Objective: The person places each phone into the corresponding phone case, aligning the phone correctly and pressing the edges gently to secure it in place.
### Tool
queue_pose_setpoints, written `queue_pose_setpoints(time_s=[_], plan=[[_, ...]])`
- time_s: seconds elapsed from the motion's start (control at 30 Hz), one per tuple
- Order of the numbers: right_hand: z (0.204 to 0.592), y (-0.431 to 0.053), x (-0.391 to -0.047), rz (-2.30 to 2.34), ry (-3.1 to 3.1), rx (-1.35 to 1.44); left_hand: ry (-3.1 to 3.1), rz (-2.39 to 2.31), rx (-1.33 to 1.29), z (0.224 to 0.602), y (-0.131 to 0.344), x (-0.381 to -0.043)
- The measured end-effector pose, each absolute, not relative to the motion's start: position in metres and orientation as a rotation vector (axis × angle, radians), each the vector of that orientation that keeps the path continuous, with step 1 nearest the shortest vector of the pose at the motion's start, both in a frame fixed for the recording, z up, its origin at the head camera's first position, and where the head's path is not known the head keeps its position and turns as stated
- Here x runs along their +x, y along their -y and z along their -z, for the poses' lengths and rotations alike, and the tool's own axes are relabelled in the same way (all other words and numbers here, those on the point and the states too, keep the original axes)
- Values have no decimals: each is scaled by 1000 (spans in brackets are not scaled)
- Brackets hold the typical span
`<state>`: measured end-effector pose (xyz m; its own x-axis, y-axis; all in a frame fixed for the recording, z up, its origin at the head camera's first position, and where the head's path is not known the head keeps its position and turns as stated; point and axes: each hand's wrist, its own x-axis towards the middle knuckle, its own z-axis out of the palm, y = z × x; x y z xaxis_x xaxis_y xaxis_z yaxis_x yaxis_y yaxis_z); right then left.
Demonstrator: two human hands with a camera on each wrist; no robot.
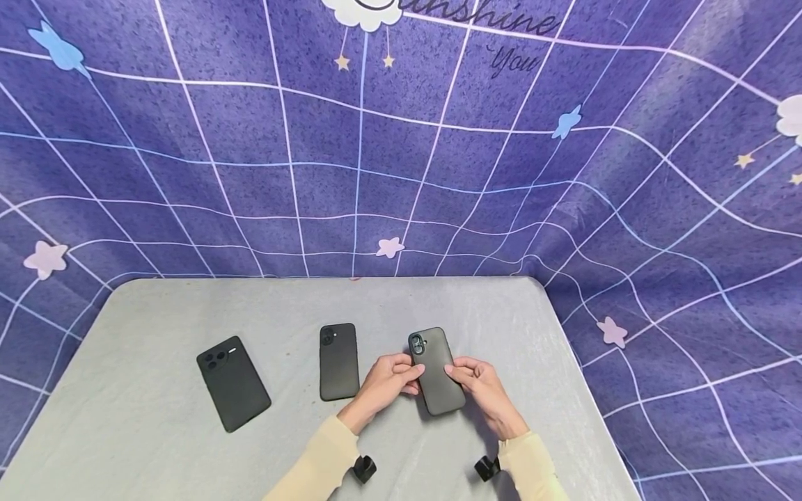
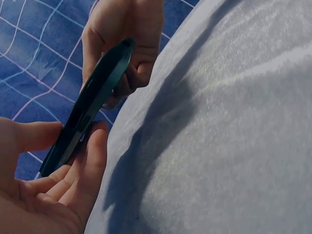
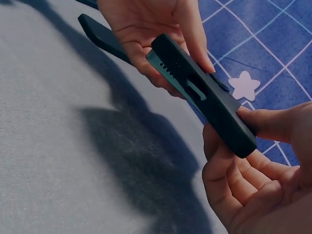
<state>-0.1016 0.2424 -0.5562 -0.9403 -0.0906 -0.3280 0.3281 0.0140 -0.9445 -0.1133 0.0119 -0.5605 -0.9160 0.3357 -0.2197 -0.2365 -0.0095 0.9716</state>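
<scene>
Both hands hold a phone in a dark grey case (image 1: pixel 441 383), its back facing up and its camera cutout at the top left in the head view. My left hand (image 1: pixel 390 378) pinches the left edge, thumb on the back and fingers underneath. On the right edge, my right hand (image 1: pixel 482 390) grips in the same way. Seen edge-on in the left wrist view, the cased phone (image 2: pixel 90 105) is above the cloth. In the right wrist view the dark case (image 3: pixel 209 105) has a slot in its side, and a teal strip with small holes shows along it.
A black phone (image 1: pixel 339 363) lies face down just left of my left hand. Farther left lies another black phone (image 1: pixel 234 386), set at a slant. Pale grey cloth covers the table (image 1: pixel 156 327), and purple gridded fabric (image 1: pixel 326 188) hangs behind it.
</scene>
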Motion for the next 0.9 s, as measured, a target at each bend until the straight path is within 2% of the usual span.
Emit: queue_pose_setpoints(time_s=[0.43, 0.9], plan=[[553, -253, -101, 1986, -1915, 134, -1858, -1959, 146, 558, 0, -121], [556, -265, -99, 1844, -1802, -181, -1905, -1814, 288, 550, 13, -131]])
